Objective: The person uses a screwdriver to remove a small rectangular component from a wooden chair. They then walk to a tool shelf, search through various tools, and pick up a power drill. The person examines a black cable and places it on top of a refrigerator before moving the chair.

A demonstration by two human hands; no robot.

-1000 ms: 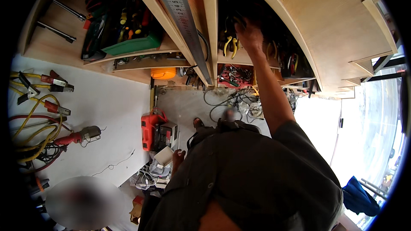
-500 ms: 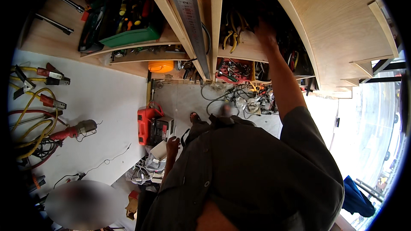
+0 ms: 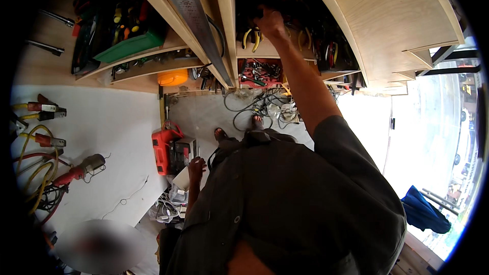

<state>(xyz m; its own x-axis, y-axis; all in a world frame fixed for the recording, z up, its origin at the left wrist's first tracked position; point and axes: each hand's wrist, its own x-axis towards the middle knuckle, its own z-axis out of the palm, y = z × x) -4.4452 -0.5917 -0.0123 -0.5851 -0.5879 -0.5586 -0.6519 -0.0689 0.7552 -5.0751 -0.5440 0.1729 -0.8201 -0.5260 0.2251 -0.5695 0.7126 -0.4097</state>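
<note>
My right hand (image 3: pixel 271 23) reaches into a dark shelf compartment, among pliers. Yellow-handled pliers (image 3: pixel 251 39) lie just left of it, and another pair of yellow handles (image 3: pixel 305 39) is to its right. Shadow covers the fingertips, so whether they grip anything cannot be made out. Low at my left side, my left hand (image 3: pixel 196 168) has curled fingers, and a thin light-coloured rod (image 3: pixel 199 151) sticks up from them. What that rod is, I cannot tell.
A green bin (image 3: pixel 133 44) of tools stands on the left shelf. A metal ruler (image 3: pixel 191 7) runs along the upright. Below are a red tray (image 3: pixel 262 74) of small metal parts, an orange round container (image 3: pixel 172 77), floor cables (image 3: pixel 254 104) and a red case (image 3: pixel 162 152).
My right hand has moved left along the shelf compartment, from right of the yellow-handled pliers to beside them. My left hand stays low with the thin rod. The whole view has shifted.
</note>
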